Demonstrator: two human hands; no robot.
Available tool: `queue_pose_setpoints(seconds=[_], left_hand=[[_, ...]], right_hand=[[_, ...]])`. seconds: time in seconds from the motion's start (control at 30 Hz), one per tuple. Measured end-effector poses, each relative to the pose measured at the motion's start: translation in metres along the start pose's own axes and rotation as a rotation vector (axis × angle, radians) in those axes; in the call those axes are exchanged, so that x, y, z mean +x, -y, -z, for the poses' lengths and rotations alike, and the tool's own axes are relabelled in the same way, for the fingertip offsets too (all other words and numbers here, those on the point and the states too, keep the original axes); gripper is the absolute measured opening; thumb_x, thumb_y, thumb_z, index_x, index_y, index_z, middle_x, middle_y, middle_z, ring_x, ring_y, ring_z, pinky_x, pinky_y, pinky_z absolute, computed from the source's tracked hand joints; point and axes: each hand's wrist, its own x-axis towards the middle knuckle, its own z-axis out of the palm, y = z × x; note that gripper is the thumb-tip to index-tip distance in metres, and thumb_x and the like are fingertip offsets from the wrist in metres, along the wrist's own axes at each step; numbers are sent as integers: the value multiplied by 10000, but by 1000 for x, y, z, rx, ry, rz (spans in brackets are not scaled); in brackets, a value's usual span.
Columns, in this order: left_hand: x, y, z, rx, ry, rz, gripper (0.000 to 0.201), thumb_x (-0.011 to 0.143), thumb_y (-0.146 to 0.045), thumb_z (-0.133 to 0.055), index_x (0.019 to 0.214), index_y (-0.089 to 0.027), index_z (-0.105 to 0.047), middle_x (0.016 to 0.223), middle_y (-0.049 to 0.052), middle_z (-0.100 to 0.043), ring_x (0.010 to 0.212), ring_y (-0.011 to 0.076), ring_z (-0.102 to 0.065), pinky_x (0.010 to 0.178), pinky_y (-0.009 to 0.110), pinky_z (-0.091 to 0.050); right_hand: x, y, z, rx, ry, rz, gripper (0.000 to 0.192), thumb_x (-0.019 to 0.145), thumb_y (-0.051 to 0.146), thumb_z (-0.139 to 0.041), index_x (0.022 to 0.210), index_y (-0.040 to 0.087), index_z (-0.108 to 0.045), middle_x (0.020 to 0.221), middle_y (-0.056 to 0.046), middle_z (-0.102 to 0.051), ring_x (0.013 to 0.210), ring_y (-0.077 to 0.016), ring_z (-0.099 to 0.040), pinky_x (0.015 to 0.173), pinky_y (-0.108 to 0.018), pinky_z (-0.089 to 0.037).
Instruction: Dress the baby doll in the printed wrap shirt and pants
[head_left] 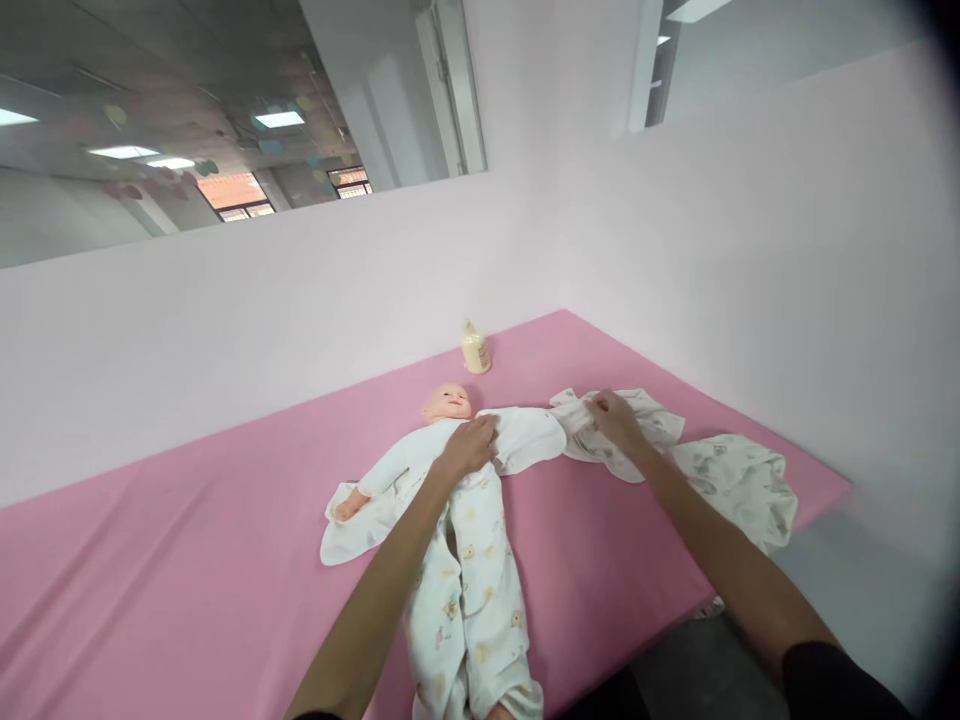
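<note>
A baby doll [448, 402] lies on its back, head toward the wall, in a white top [405, 460] and patterned trousers [487, 560]. On its chest rests my left hand [471, 446], fingers curled on the top's white cloth near the shoulder. One white sleeve [525, 436] stretches out to the right, and I cannot see the doll's arm there. Beyond the sleeve's end, my right hand [613, 420] pinches white cloth from a crumpled baby garment [649, 415]. The doll's other hand [351, 505] shows at a sleeve end on the left.
A pale yellow pump bottle [475, 352] stands behind the doll's head. Another crumpled patterned cloth [739, 485] lies near the right edge. All of it sits on a pink padded table [225, 540] against white walls [300, 310], with a window or mirror above.
</note>
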Motion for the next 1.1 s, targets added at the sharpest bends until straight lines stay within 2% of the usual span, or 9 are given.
queue_pose_setpoints(seconds=[0.13,0.27,0.4,0.57,0.63,0.7,0.83,0.93,1.1], left_hand=[[-6,5,2,-36,4,39,638,839,-180,-529,1458,-204,-378,1516,114,-414,1389,272,-394,1144,408,-314],[-5,3,2,11,33,70,595,838,-138,-490,1429,-175,-427,1482,125,-458,1367,276,-420,1129,394,-330],[4,-6,-3,136,46,49,566,818,-97,-492,1381,-153,-481,1396,154,-537,1295,298,-492,1072,416,-375],[32,-31,-19,204,8,-44,414,850,-127,-492,1256,-130,-570,1229,187,-622,1173,315,-571,993,443,-406],[43,-39,-25,198,6,-77,378,851,-134,-496,1218,-119,-588,1221,192,-620,1161,310,-576,983,431,-411],[50,-43,-30,197,8,-96,366,846,-150,-511,1199,-103,-598,1213,198,-618,1145,316,-583,970,430,-419],[55,-41,-32,186,15,-110,362,867,-239,-527,1208,-150,-608,1212,157,-624,1114,302,-597,921,399,-451],[53,-36,-29,158,18,-121,351,907,-310,-485,1218,-202,-608,1194,119,-636,1080,277,-611,876,363,-463],[51,-27,-17,-41,-2,-135,338,873,-351,-534,1167,-211,-624,1140,83,-647,1000,251,-616,808,320,-444]], right_hand=[[38,-14,26,-8,-214,-33,231,828,423,-496,816,195,-529,756,-33,-617,666,-166,-562,613,-271,-422],[51,-31,23,-116,-283,-95,191,856,346,-428,873,182,-524,824,-71,-614,755,-201,-563,701,-312,-432],[33,-31,1,-215,-235,-76,159,847,290,-452,889,175,-554,866,-104,-611,854,-260,-552,807,-384,-412],[-7,4,-31,-527,-261,209,354,918,420,-452,1103,137,-558,1188,-201,-546,1125,-346,-461,958,-466,-340],[-20,17,-45,-560,-162,271,410,928,509,-435,1076,152,-574,1148,-175,-577,1107,-331,-479,962,-456,-336],[-28,23,-55,-537,1,236,427,922,558,-429,964,164,-589,1043,-144,-620,1057,-311,-513,941,-436,-342],[-27,16,-61,-466,264,203,398,940,492,-412,722,175,-511,826,-96,-625,909,-258,-548,835,-367,-340],[-21,7,-52,-408,341,246,356,928,346,-440,612,184,-417,692,-35,-576,750,-177,-514,734,-298,-309],[-11,1,-26,-281,303,182,304,843,233,-475,579,197,-330,558,23,-454,578,-120,-388,596,-274,-236]])
